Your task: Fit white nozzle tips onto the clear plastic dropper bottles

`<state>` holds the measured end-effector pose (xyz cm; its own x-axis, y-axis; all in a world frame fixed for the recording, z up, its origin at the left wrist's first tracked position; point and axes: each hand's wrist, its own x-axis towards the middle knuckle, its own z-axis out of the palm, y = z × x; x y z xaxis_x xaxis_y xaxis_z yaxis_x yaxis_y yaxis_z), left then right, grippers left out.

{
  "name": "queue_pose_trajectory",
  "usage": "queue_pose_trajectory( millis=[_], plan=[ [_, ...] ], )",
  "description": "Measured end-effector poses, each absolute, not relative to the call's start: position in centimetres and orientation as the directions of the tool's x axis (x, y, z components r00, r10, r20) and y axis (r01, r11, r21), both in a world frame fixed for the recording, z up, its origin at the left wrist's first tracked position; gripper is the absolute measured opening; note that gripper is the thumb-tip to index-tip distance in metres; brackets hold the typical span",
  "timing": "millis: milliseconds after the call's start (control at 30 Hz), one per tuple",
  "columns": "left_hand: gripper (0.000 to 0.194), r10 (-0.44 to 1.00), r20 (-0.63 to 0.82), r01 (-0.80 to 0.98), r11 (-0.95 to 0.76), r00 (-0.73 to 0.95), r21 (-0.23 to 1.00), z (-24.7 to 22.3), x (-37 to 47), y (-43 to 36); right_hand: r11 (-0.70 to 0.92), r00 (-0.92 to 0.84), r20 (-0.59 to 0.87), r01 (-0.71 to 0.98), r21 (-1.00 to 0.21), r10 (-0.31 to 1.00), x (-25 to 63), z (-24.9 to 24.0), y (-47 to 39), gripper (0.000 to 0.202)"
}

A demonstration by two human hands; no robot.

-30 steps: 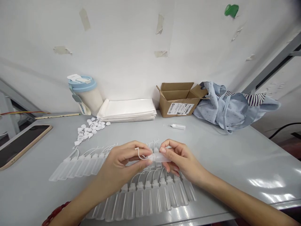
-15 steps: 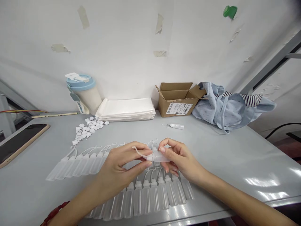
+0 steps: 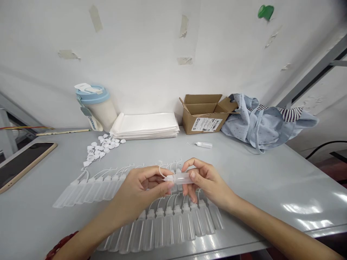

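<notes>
Between my two hands lies a small clear plastic squeeze bottle [image 3: 182,178], held sideways with its thin needle tip pointing left. My left hand [image 3: 148,186] pinches the white cap [image 3: 170,178] at the neck between thumb and fingers. The bottle's body is gripped by my right hand [image 3: 207,180], thumb on the near side. A thin white strap [image 3: 161,169] curls up from the neck. Below my hands, a front row of similar bottles [image 3: 169,227] lies side by side on the table. A second row of bottles [image 3: 92,189] extends to the left, partly hidden behind my left hand.
White caps [image 3: 100,147] lie in a loose pile at the back left. One needle-tipped bottle [image 3: 204,144] rests apart near the cardboard box [image 3: 206,121]. White envelopes [image 3: 146,124], a blue-lidded cup [image 3: 94,104], a phone [image 3: 24,162] and blue cloth [image 3: 252,122] also occupy the grey table [image 3: 271,187].
The strap, earlier stretched out to the left, now curls upward, and the needle tip shows. My left fingers have shifted on the cap; my right fingers have shifted slightly along the bottle.
</notes>
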<state>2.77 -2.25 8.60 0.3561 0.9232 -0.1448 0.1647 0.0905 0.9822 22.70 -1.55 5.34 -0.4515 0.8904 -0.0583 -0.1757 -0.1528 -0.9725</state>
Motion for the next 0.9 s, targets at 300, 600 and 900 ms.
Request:
queue_pose_trajectory(
  millis=[300,600,900],
  plan=[
    [0.022,0.918,-0.096,0.228,0.006,0.385,0.974,7.87,2.16,-1.29,0.006,-0.381,0.034,-0.076,-0.997,0.924,22.85,5.78,-2.03,0.026],
    [0.011,0.887,0.222,0.308,-0.361,0.405,0.880,8.05,2.57,-1.99,-0.001,-0.392,-0.005,0.009,-1.000,0.920,22.96,5.20,-2.10,0.027],
    [0.034,0.848,-0.157,0.295,0.001,0.507,0.956,8.48,2.00,-1.62,0.219,-0.349,0.194,0.031,-0.975,0.917,22.78,5.92,-2.36,0.017]
  ],
)
